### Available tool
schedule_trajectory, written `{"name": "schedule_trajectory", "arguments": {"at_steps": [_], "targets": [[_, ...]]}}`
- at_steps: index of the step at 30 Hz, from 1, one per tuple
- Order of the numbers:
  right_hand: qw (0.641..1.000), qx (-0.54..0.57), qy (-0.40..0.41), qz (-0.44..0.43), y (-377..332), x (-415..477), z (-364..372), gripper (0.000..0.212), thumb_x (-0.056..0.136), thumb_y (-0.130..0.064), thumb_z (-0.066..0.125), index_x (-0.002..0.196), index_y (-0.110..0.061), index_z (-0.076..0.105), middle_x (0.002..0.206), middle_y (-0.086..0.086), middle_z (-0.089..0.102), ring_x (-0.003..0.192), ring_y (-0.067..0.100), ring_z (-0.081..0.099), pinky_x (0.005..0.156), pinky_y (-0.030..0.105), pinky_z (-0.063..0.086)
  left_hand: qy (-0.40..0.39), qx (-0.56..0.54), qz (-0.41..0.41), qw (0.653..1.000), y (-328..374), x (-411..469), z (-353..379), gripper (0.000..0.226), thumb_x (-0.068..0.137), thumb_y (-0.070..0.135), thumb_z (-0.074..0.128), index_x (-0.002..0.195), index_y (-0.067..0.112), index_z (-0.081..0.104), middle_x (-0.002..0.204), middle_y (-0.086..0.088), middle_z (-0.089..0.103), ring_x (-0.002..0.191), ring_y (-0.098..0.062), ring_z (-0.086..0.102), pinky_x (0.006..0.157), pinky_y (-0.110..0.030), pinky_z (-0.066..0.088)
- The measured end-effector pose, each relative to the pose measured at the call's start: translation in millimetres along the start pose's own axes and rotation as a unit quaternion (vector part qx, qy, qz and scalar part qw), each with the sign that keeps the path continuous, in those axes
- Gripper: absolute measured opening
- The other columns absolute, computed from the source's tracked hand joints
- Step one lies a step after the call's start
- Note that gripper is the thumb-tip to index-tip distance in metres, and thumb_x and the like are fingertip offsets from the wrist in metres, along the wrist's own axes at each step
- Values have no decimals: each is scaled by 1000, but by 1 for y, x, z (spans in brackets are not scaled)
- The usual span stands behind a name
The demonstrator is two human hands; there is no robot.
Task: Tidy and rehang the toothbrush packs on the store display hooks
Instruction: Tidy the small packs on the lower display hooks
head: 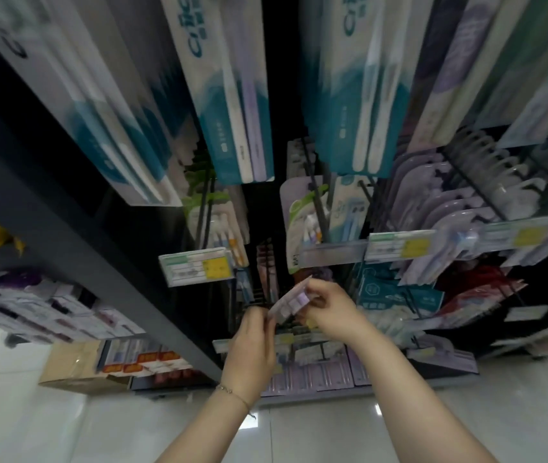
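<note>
Store racking of dark metal fills the view, hung with rows of toothbrush packs, over a pale tiled floor (165, 429) at 6 o'clock. A cardboard box (75, 365) sits at 8 o'clock, and large teal-and-white packs (229, 95) hang close overhead at 12 o'clock. A yellow-marked price tag (197, 270) juts out at 10 o'clock of the hands.

A person holds one small lilac toothbrush pack (291, 302) in mid-air just below centre, in front of the lower tiers and clear of every hook. The left hand (252, 342), a thin bracelet (232, 394) at its wrist, pinches the pack's lower end. The right hand (329, 305) has finger and thumb closed on the upper end.

The pack's long axis runs on a slant, from 8 o'clock at the left hand up to 2 o'clock at the right. Its printed face is turned partly up toward the camera. Motion blur hides which end carries the hang hole.

The step in hand looks to be squaring the pack before rehanging. Doing it well would mean turning the hole end to 12 o'clock and facing the print outward. One hand would then steady the card while the other guides the hole onto a free hook arm (309, 168), sliding it back without knocking neighbouring packs loose.
</note>
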State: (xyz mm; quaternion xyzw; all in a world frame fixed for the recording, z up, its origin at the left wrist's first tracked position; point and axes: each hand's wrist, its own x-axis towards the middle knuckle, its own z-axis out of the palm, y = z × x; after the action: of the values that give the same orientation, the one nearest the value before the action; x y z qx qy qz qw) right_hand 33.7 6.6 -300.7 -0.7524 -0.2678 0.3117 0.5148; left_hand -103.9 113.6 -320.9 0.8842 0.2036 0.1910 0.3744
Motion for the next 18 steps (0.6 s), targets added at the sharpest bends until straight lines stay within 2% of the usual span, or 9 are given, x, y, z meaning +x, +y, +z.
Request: {"name": "schedule_trajectory", "arguments": {"at_steps": [2,4,6,9,11,14,18], "targets": [[1000,1,13,3,9,-11,-19,11,83,-10,62,89,-19,65,90,9,70,90,28,67,80,46,54,-31,-28,-8,999,11,1,15,18,98,12,47,82,17,39,75,6,42,64,-7,42,60,-23,37],[1000,2,28,7,18,-22,-40,18,83,-4,61,89,-21,65,94,12,70,92,28,67,81,43,53,-56,-54,-14,997,25,3,32,17,98,13,46,83,15,40,76,2,45,66,-9,43,60,-22,37],[999,15,32,11,26,-33,-63,27,85,5,58,90,-22,63,94,12,69,89,23,66,79,37,53,-73,-76,-12,994,42,6,49,13,99,15,46,86,13,42,80,-4,51,71,-14,50,64,-26,43],[997,26,66,7,36,-47,-96,15,89,-3,61,90,-18,62,86,4,67,80,11,64,77,32,53,-87,-95,-11,992,65,12,74,10,99,23,44,93,15,44,85,-5,58,77,-17,58,70,-35,50],[995,40,90,10,38,-54,-114,10,89,-7,62,89,-17,62,80,2,65,71,5,63,72,26,51,-90,-93,-10,991,78,17,89,22,97,31,41,101,10,46,89,-10,61,80,-22,61,71,-48,52],[992,43,115,-3,41,-61,-139,15,88,-2,62,89,-17,61,80,5,64,69,8,61,71,25,49,-80,-89,1,993,99,25,105,30,95,35,39,108,9,46,91,-12,63,83,-25,62,72,-49,52],[990,25,138,-11,42,-68,-167,11,89,-7,62,89,-17,60,75,2,62,61,1,58,61,15,45,-63,-99,20,993,127,37,120,21,99,23,45,114,9,47,94,-10,65,86,-23,64,74,-48,52]]}}
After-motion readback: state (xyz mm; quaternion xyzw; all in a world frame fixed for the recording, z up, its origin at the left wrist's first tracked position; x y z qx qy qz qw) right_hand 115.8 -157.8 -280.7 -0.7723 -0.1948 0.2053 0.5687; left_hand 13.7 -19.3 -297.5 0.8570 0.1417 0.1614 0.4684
